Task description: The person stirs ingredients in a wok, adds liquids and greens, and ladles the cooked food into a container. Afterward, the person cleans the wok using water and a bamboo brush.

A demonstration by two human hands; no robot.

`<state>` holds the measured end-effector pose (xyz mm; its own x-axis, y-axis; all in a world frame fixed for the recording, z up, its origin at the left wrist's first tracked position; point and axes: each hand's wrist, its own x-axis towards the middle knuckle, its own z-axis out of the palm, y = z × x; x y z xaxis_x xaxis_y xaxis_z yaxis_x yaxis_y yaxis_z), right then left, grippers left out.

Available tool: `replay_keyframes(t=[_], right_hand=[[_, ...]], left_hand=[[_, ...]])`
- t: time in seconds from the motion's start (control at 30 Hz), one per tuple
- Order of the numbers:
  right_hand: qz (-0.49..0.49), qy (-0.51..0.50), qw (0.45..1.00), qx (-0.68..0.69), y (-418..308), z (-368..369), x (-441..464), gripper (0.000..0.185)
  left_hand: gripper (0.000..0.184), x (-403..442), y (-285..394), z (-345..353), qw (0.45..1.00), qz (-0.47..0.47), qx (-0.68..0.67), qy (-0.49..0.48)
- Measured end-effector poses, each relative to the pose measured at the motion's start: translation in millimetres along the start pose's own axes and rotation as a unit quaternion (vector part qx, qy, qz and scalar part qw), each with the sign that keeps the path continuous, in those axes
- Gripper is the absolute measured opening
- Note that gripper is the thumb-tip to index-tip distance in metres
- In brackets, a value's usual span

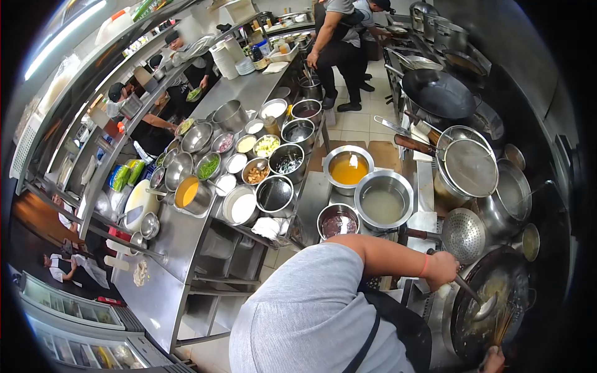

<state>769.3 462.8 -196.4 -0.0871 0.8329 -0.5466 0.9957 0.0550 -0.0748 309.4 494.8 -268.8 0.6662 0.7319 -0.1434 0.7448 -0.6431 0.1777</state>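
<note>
My left hand (442,268), with a red band at the wrist, is closed round the handle of a metal ladle (485,308). The ladle's bowl hangs down inside a dark wok (463,323) on the stove. At the lower edge, my right hand (494,359) is partly cut off by the frame and grips a bamboo wok brush (505,324). Its bristles point into the same wok, whose inside looks wet with pale residue. A perforated skimmer (463,235) lies just beyond my left hand.
Pots of orange liquid (348,169) and cloudy liquid (384,200) stand left of the stove. A mesh strainer (471,168) rests over a pot; another wok (438,93) sits farther along. Bowls of ingredients crowd the steel counter (165,267). Several people stand in the kitchen.
</note>
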Motion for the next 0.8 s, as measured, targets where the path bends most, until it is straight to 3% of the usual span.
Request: replay_keyframes(t=[0.07,0.17,0.23,0.3,0.33,0.37,0.4,0.43,0.47,0.5,0.53,0.57,0.6,0.63,0.67,0.7,0.73,0.8], right_hand=[[0.006,0.043,0.999,0.015,-8,11,1,0.046],[0.047,0.100,0.974,0.196,-13,23,3,0.038],[0.049,0.185,0.887,0.421,-3,42,24,0.034],[0.011,0.271,0.731,0.626,6,62,63,0.029],[0.067,0.245,0.740,0.623,-12,65,53,0.035],[0.054,0.195,0.761,0.617,-16,58,54,0.027],[0.039,0.145,0.780,0.607,-20,50,56,0.021],[0.055,0.153,0.902,0.399,-8,27,57,0.017],[0.126,0.180,0.853,0.473,48,55,77,0.021],[0.132,0.245,0.852,0.443,15,36,53,0.027],[0.268,0.272,0.729,0.569,-27,33,39,0.035],[0.256,0.289,0.720,0.576,-11,67,54,0.042],[0.242,0.209,0.789,0.524,-35,68,48,0.044],[0.256,0.216,0.782,0.526,-23,64,40,0.044],[0.266,0.206,0.837,0.430,-12,58,34,0.047],[0.270,0.191,0.885,0.328,-3,53,31,0.049],[0.182,0.266,0.931,0.170,25,57,32,0.051],[0.213,0.292,0.928,0.094,-11,28,1,0.051]], left_hand=[[0.035,-3,-3,5,1.000,0.004,0.007,0.007],[0.029,-12,-12,3,0.999,0.008,0.024,0.023],[0.025,-10,-16,13,0.999,0.014,0.025,0.025],[0.023,13,-12,39,0.994,0.006,0.012,0.110],[0.025,15,-4,38,0.956,-0.157,-0.216,0.125],[0.026,5,-8,29,0.974,-0.111,-0.166,0.106],[0.026,-14,-1,-7,0.982,-0.156,-0.102,0.042],[0.027,-9,-11,-5,0.989,-0.110,-0.093,-0.022],[0.027,-13,-16,10,0.985,-0.077,-0.112,0.110],[0.024,-10,-15,9,0.986,-0.067,-0.089,0.126],[0.020,-1,-23,29,0.993,0.013,0.003,0.118],[0.023,-2,-10,12,0.995,0.044,0.053,0.078],[0.021,2,-5,8,0.997,0.037,0.036,0.055],[0.034,6,2,1,0.999,-0.020,-0.028,-0.015],[0.046,8,2,10,0.991,-0.071,-0.115,-0.015],[0.043,3,-3,22,0.985,-0.071,-0.159,0.015],[0.040,-2,-11,33,0.975,-0.075,-0.204,0.049],[0.038,-26,-21,39,0.933,-0.108,-0.321,0.123]])
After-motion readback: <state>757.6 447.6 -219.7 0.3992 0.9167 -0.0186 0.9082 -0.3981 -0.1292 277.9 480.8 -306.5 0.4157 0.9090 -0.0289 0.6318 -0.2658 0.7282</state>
